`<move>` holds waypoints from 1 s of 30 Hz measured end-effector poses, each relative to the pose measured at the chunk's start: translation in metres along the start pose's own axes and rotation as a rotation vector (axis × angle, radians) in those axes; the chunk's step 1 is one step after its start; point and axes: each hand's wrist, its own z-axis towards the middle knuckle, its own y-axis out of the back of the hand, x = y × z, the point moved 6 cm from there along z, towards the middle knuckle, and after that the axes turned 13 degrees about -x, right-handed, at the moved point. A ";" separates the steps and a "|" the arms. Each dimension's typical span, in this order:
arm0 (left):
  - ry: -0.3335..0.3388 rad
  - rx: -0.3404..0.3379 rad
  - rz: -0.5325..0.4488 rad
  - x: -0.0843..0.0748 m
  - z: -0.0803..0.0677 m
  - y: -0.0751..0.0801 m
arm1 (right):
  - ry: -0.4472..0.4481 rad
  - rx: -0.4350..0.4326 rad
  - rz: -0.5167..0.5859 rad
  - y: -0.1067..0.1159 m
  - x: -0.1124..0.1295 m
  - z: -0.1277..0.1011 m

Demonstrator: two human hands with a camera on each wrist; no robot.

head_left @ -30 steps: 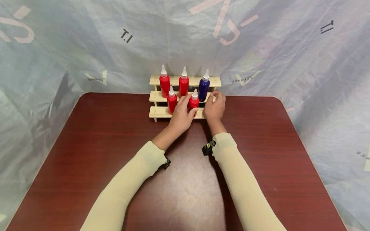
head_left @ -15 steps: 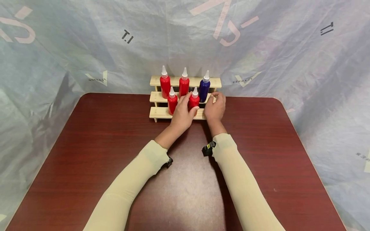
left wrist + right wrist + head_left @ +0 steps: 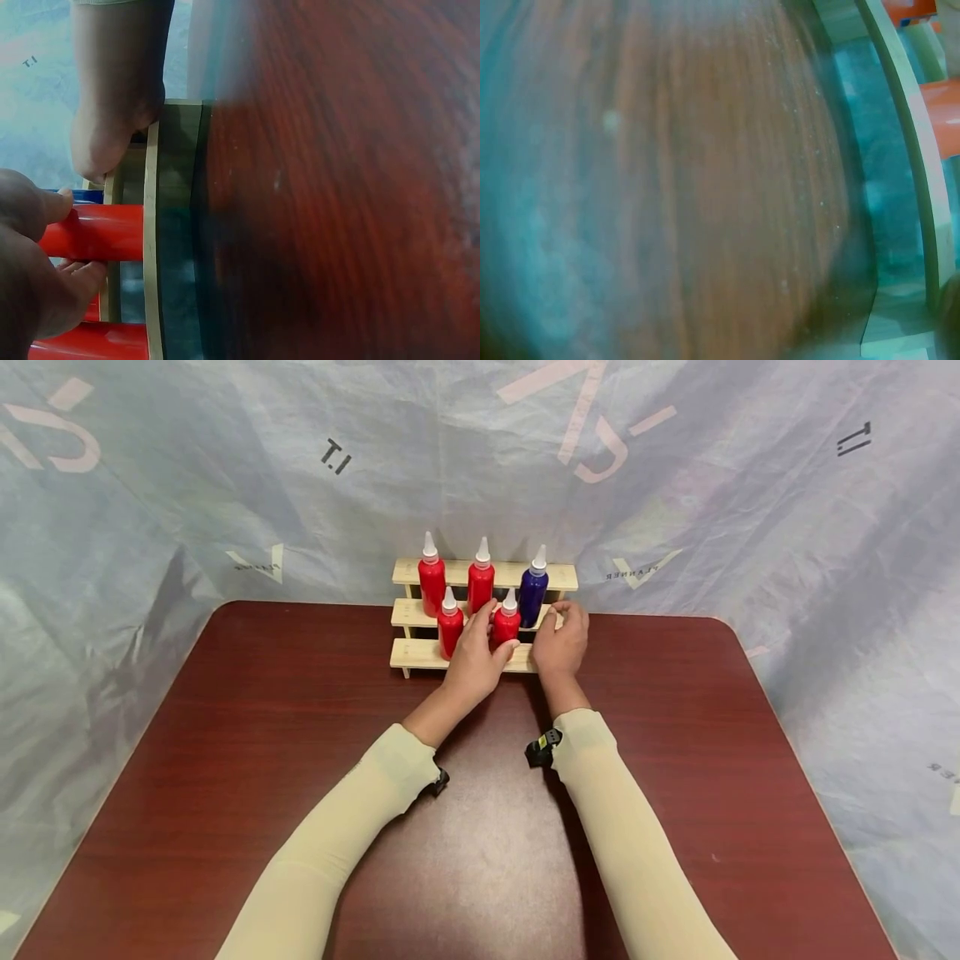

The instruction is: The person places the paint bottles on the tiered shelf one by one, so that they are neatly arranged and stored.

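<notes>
Head view first: the pale plastic sheet [image 3: 225,485] hung behind the table carries printed marks — a dark "I.T" reads upside down at upper left, a similar mark at upper right, and small grey lettering near the rack looks like "PLANNER", reversed. The bottles themselves show no label I can read.

On the far middle of the glossy reddish-brown wood-grain table [image 3: 262,760] stands a three-step rack [image 3: 416,653] of pale wood slats. The left hand [image 3: 472,662] grasps a small red bottle [image 3: 506,625] on the rack's near step, fingers and thumb curled round its smooth round body; a white cone nozzle tops it. The left wrist view shows the same grip on the red bottle [image 3: 101,231]. The right hand [image 3: 561,642] rests at the rack's right end, fingers curled over the middle slat — pinching its edge. Just left stands another short red bottle [image 3: 450,628]. Farther back stand two tall red bottles [image 3: 455,583] and a dark blue bottle [image 3: 532,593].
</notes>
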 end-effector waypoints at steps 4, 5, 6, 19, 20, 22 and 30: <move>-0.002 0.000 0.014 -0.002 -0.003 0.002 | 0.001 0.001 0.008 0.000 0.000 0.000; -0.008 -0.001 0.024 -0.004 -0.005 0.004 | 0.000 -0.001 0.012 0.000 0.000 -0.001; -0.016 -0.001 0.033 -0.006 -0.006 0.005 | -0.002 -0.002 0.015 -0.001 0.000 -0.001; 0.000 0.063 0.055 -0.019 -0.034 0.028 | -0.028 0.006 0.045 -0.005 -0.002 0.001; 0.007 0.082 0.062 -0.018 -0.038 0.030 | -0.033 0.007 0.054 -0.004 -0.002 0.001; 0.012 0.123 0.085 -0.016 -0.045 0.033 | -0.046 0.004 0.079 -0.004 -0.002 0.002; -0.057 0.256 0.181 -0.022 -0.070 0.050 | -0.134 -0.120 0.336 0.013 -0.001 0.008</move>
